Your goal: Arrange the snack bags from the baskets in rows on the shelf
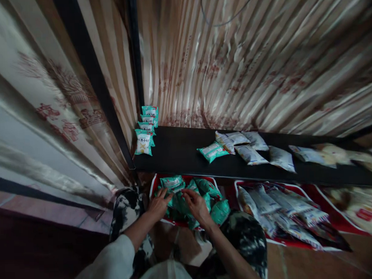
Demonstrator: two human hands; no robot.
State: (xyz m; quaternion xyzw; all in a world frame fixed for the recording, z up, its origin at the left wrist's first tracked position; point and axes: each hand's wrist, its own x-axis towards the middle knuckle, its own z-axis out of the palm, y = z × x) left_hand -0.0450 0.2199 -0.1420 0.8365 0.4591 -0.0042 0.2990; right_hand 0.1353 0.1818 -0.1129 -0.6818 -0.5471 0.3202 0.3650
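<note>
Pale sleeve [112, 260], fingers [165, 194] among green packets [220, 212]

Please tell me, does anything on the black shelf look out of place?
Yes: one green packet lies flat beside the whitish packets, apart from the upright row of green packets at the left end of the shelf. It looks like a stray. No spill is visible.

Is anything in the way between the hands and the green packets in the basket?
Nothing visible is: the left hand and right hand are both right at the green packets in the open-topped red basket.
</note>
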